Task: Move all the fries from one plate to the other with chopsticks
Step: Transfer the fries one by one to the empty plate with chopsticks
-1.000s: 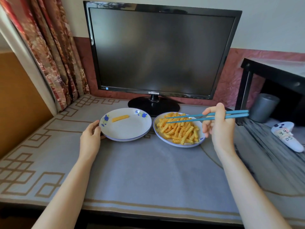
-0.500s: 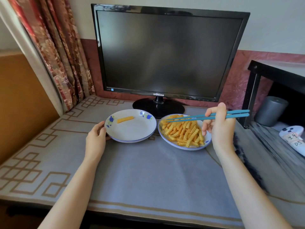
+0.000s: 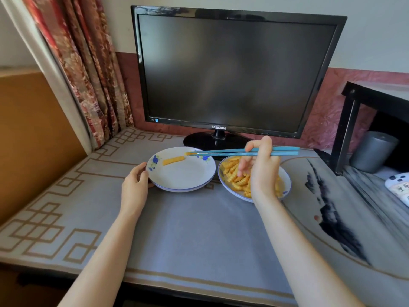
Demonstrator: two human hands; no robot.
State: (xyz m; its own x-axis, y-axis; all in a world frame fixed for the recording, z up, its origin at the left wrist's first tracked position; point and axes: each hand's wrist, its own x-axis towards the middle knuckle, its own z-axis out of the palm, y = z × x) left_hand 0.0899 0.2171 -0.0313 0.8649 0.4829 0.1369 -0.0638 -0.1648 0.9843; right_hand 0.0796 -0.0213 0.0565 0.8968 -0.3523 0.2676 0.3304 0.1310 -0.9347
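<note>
In the lower part of the frame two bare forearms were seen stretched over a grey table mat (image 3: 199,240) edged with a brown key pattern. Left of centre, the left hand (image 3: 134,189) was set against the near left rim of the flowered plate (image 3: 181,187), the rim held between thumb and curved fingers. A single fry (image 3: 173,161) lay toward that plate's far side. Just to the right stood the second plate (image 3: 287,180); much of its heap of fries (image 3: 232,171) was hidden by the right hand (image 3: 263,173) raised over it. The blue chopsticks (image 3: 223,152) were gripped in that hand and pointed to frame left, their tips above the flowered plate's far rim. An orange piece (image 3: 188,153), blurred, was pinched at the tips. Behind the plates a dark monitor (image 3: 232,74) filled the upper centre, its round foot partly covered by the chopsticks. A patterned curtain (image 3: 88,74) hung at upper left. At the right edge a black shelf (image 3: 347,129) sheltered a grey cylinder (image 3: 374,151), with a white controller (image 3: 398,187) cut off by the frame.
</note>
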